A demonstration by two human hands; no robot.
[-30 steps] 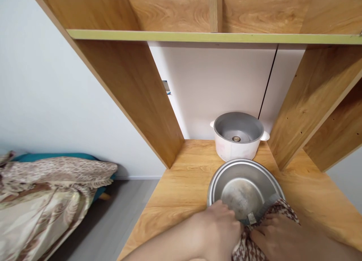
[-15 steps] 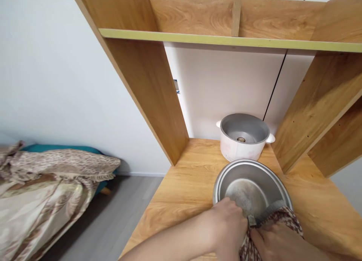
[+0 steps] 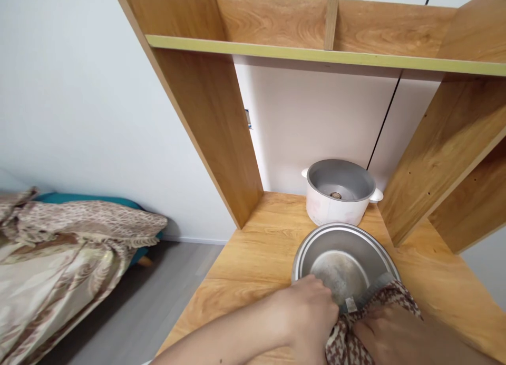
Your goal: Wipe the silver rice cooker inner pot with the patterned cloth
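On the wooden desktop stands a grey metal inner pot [image 3: 356, 237], its open mouth toward me. My left hand [image 3: 310, 315] is closed at its near left rim; the fingertips are hidden. A brown-and-white patterned cloth [image 3: 399, 295] with a grey edge and a small white tag lies over the near right rim. My right hand [image 3: 389, 333] is bunched on this cloth against the pot, with its fingers partly covered. Just behind the pot sits the white rice cooker body [image 3: 334, 212], lidless, with a grey interior and a small round sensor at its bottom.
Wooden side panels [image 3: 209, 138] flank the desk, and a shelf with a yellow-green edge [image 3: 276, 51] spans above. At the left, a bed or couch with a patterned cover [image 3: 79, 238] stands beyond the grey floor [image 3: 166, 280].
The inner pot and both hands have shifted slightly left. The cloth has moved with my right hand. The rice cooker body stays in place behind.
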